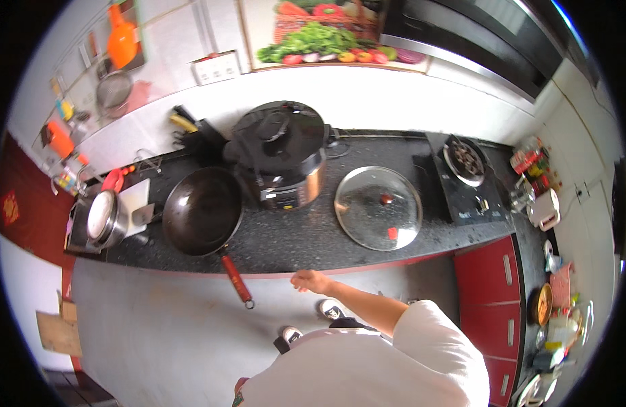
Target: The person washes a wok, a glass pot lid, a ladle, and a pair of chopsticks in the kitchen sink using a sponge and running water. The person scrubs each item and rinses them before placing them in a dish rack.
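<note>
My right hand [311,281] hangs in front of the counter edge, its fingers loosely bent and nothing visible in it. Left of it, the red wooden handle [236,279] of a dark wok [203,210] juts out past the edge. The wok rests on the black stone counter [287,249]. A round glass lid [363,213] with a steel rim and a brown knob lies on the counter to the right. Behind stands a large black electric pressure cooker [280,152], lid on. At the bottom, a small reddish and green patch shows beside my shirt; my left hand cannot be made out there.
At right, a cooktop [475,198] holds a pan of dark pieces [465,158]. Leftward are a steel pot [107,219], a white cutting board [135,203], a cleaver [144,214] and a knife block [203,140]. Red cabinets [488,305] and a side counter with bottles stand right.
</note>
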A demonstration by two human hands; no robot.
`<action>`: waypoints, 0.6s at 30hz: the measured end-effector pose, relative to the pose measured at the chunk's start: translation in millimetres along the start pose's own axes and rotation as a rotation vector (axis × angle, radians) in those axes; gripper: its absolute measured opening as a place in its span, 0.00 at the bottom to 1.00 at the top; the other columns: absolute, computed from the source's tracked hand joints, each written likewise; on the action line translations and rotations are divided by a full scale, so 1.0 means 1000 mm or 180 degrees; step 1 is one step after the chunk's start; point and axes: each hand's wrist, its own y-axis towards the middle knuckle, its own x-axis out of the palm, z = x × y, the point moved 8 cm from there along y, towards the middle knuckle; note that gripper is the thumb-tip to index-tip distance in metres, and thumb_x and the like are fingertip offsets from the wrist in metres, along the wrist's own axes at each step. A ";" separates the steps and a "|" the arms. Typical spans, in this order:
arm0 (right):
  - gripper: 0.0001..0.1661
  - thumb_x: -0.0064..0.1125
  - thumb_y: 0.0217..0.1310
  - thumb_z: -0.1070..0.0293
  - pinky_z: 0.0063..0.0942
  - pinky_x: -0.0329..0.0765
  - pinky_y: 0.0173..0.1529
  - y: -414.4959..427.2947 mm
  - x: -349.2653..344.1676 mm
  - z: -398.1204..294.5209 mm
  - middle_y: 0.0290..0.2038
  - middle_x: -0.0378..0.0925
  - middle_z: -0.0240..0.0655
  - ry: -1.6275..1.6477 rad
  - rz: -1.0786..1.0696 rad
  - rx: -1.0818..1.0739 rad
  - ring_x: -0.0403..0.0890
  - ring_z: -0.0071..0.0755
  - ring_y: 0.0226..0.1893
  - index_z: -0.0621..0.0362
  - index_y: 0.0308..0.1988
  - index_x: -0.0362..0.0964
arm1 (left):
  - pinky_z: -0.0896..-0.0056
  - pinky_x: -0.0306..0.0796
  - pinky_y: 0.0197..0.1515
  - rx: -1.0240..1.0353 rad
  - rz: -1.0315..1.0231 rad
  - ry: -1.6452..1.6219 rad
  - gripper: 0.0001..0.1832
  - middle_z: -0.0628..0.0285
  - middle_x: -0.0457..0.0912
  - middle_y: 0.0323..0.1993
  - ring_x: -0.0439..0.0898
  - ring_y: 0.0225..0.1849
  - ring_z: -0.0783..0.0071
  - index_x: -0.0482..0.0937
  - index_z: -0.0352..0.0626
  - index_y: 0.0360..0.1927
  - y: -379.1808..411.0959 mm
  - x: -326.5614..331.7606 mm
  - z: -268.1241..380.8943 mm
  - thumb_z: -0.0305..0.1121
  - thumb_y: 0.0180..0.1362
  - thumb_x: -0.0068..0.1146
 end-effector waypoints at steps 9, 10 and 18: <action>0.17 0.51 0.65 0.60 0.26 0.76 0.40 -0.136 -0.178 0.038 0.32 0.79 0.34 -0.0089 0.1867 -0.0054 0.78 0.26 0.32 0.63 0.41 0.75 | 0.70 0.72 0.34 0.0159 -0.0146 0.0264 0.12 0.59 0.80 0.27 0.78 0.30 0.73 0.77 0.39 0.35 0.015 0.010 0.061 0.39 0.58 0.54; 0.17 0.51 0.65 0.60 0.26 0.76 0.39 -0.139 -0.193 0.037 0.31 0.79 0.34 -0.0114 0.2014 -0.0132 0.79 0.26 0.31 0.63 0.41 0.75 | 0.71 0.72 0.33 0.0170 -0.0153 0.0266 0.12 0.59 0.80 0.27 0.77 0.30 0.73 0.77 0.39 0.36 0.014 0.012 0.065 0.39 0.58 0.54; 0.19 0.61 0.57 0.59 0.34 0.74 0.33 -0.146 -0.301 -0.019 0.25 0.76 0.39 -0.1381 0.3559 -0.0533 0.79 0.39 0.26 0.58 0.44 0.67 | 0.73 0.72 0.33 0.0267 -0.0030 0.0116 0.11 0.61 0.79 0.26 0.76 0.29 0.76 0.76 0.39 0.36 -0.009 0.010 0.121 0.38 0.58 0.54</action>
